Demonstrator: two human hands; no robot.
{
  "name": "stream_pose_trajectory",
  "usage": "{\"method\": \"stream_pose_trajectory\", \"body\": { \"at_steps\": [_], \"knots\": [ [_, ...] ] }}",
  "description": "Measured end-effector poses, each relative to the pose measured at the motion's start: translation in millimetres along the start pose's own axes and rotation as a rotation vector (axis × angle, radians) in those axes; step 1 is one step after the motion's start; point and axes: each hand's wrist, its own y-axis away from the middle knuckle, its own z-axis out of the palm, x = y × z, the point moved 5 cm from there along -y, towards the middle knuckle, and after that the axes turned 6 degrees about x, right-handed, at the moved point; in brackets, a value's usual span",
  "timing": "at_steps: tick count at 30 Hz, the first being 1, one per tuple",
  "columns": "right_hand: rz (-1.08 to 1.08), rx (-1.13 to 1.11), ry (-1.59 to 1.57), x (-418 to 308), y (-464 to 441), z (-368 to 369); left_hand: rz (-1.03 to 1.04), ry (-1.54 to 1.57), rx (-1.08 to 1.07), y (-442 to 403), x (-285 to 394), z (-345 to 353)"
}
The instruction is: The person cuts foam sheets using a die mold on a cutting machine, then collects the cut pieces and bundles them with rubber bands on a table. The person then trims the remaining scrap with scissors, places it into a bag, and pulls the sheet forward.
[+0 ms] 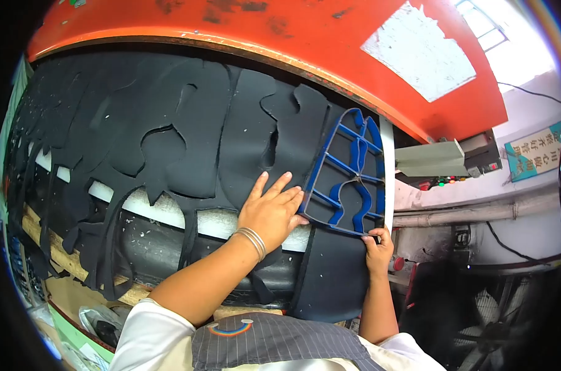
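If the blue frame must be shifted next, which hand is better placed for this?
Probably the right hand: its fingertips are at the lower right corner of the blue frame. The left hand lies spread mainly on the dark sheet, beside the frame.

Cutting die (358,178) on sheet (330,269), machine beam (305,34) behind, fan (492,329) at right

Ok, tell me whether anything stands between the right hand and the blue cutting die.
Nothing visible does: the right hand touches the blue cutting die at its near right corner. The left hand, spread over the black sheet beside it, is not between them.
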Motion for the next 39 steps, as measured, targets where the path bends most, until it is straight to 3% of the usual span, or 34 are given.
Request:
{"method": "stream_pose_trajectory", "body": {
  "at_steps": [2,4,6,9,11,14,16,18,19,23,26,28,32,34,35,38,39],
  "knots": [
    [0.08,-0.072,0.024,-0.2,-2.3,1.4,0.012,0.0,-0.007,-0.7,0.0,-0.2],
    [-0.065,-0.087,0.087,-4.6,-6.3,1.3,0.002,0.004,-0.004,-3.0,1.3,0.0],
    [0.015,-0.107,0.082,-15.7,-8.2,1.6,-0.017,0.005,-0.015,-3.3,2.6,1.8],
    [-0.152,-0.078,0.075,-13.9,-10.3,-3.2,-0.003,-0.04,-0.022,-2.8,4.6,1.6],
    [0.006,-0.065,-0.07,-20.4,-13.8,-5.3,0.008,-0.065,-0.023,-2.1,6.8,3.9],
    [-0.087,-0.069,-0.174,-54.3,-22.1,-20.3,-0.006,-0.106,-0.101,-2.9,6.6,2.4],
    [0.128,-0.053,-0.427,-62.3,-20.8,-34.7,0.037,-0.123,-0.09,-0.3,6.4,2.3],
    [0.209,-0.059,-0.502,-83.6,-18.5,-61.2,0.068,-0.124,-0.078,2.1,2.8,4.8],
    [0.144,-0.045,-0.542,-85.8,-15.7,-76.1,0.06,-0.131,-0.173,1.3,1.7,3.1],
    [-0.072,0.076,-0.744,-126.5,-20.0,-116.0,0.258,-0.251,-0.356,-18.4,-2.9,-17.3],
    [-0.152,0.307,-0.408,-155.3,-59.3,-143.3,0.556,-0.517,-0.495,-38.7,-6.8,-27.2],
    [-0.283,0.279,-0.602,-161.3,-106.2,-149.3,0.72,-0.586,-0.557,-52.6,0.5,-26.9],
    [-0.515,0.353,-0.49,-230.3,-177.3,-151.2,0.768,-0.756,-0.766,-73.5,20.8,-16.1],
    [-0.501,0.341,-0.468,-256.0,-220.1,-141.2,0.923,-0.911,-0.813,-75.1,31.8,-11.0],
    [-0.508,0.432,-0.302,-265.5,-246.1,-137.1,0.942,-0.926,-0.846,-72.5,34.7,-6.8],
    [-0.372,0.335,-0.243,-291.9,-304.9,-114.1,0.995,-0.855,-0.797,-80.3,40.2,2.9],
    [-0.36,0.407,-0.193,-291.6,-322.6,-106.4,1.039,-0.858,-0.77,-80.5,36.4,5.9]
  ]
}}
